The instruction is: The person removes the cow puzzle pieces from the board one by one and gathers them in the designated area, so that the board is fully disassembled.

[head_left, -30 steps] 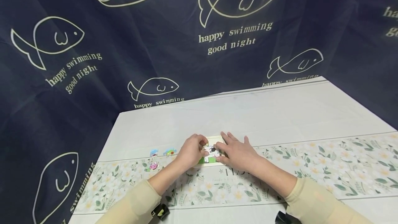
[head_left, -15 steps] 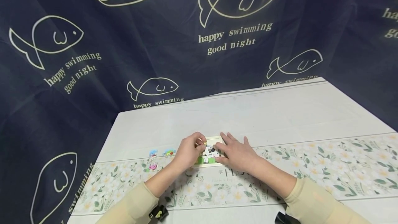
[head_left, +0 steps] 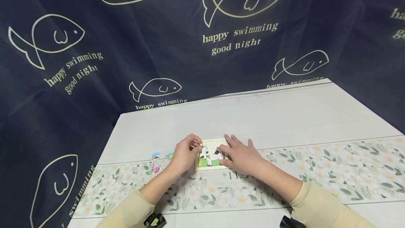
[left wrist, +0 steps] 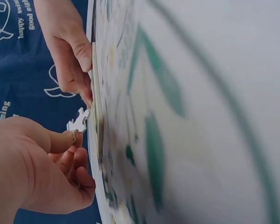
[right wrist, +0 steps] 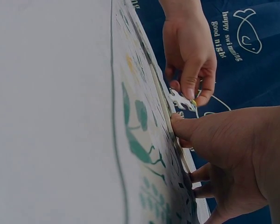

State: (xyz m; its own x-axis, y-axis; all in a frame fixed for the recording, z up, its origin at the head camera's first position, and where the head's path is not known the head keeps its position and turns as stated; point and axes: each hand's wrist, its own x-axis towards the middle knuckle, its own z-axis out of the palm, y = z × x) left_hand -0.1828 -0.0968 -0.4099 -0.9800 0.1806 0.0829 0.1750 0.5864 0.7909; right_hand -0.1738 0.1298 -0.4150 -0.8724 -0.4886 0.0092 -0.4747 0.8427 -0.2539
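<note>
In the head view a small jigsaw puzzle board [head_left: 211, 168] with a pale rim lies on the table, green grass and a black-and-white cow printed on its pieces. My left hand [head_left: 184, 154] pinches a white puzzle piece [left wrist: 78, 122] between thumb and fingertips. That piece is tilted up over the board's left part, its knobbed edge showing in both wrist views. My right hand [head_left: 243, 156] rests on the board's right side with fingers spread, its thumb and index fingertip touching the board and covering part of the cow picture.
Left of the board lie several loose puzzle pieces: a blue one [head_left: 155, 155], a pink one [head_left: 155, 168] and a green-and-yellow one [head_left: 170, 156] partly behind my left hand. A floral cloth [head_left: 316, 171] covers the table. A dark blue curtain [head_left: 190, 45] hangs behind.
My left hand has moved left with the pinched puzzle piece, uncovering more of the board and covering part of a loose piece. My right hand stays in place.
</note>
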